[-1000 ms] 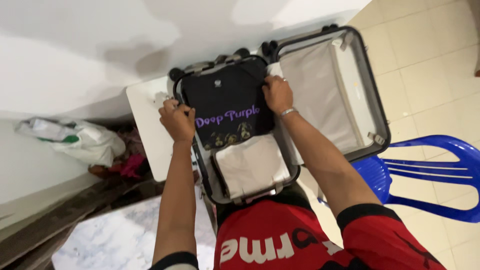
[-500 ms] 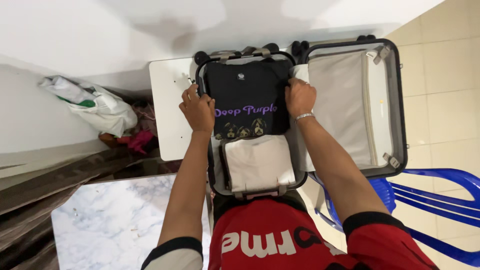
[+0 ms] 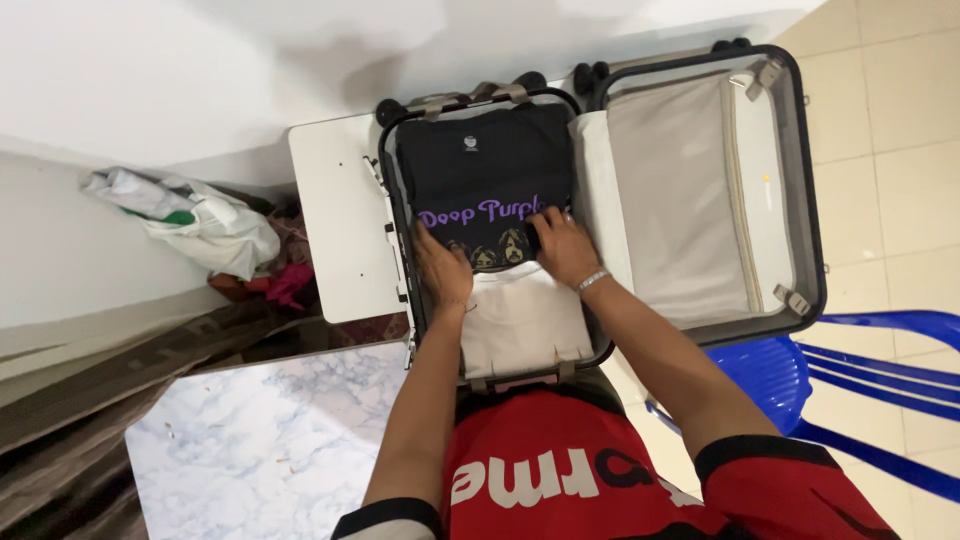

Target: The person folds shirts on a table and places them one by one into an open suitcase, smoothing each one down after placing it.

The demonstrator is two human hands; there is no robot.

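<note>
An open grey suitcase (image 3: pixel 812 200) lies flat in front of me. In its left half a folded black T-shirt (image 3: pixel 480 170) with purple print lies above a folded white garment (image 3: pixel 520 325). My left hand (image 3: pixel 440 268) presses on the lower left edge of the black shirt, fingers flat. Over on the shirt's lower right edge, my right hand (image 3: pixel 562 245), with a bracelet at the wrist, rests with its fingers spread. Neither hand grips anything. The suitcase's right half (image 3: pixel 680 190) shows only its grey lining.
The suitcase rests partly on a small white table (image 3: pixel 335 220) by the white wall. A blue plastic chair (image 3: pixel 880 390) stands at the right. A white plastic bag (image 3: pixel 200 225) and pink cloth lie at the left, a marble-patterned surface (image 3: pixel 260 440) below.
Both hands have moved from the suitcase's side edges down to the lower edge of the black shirt, closer together. The camera shifted slightly.
</note>
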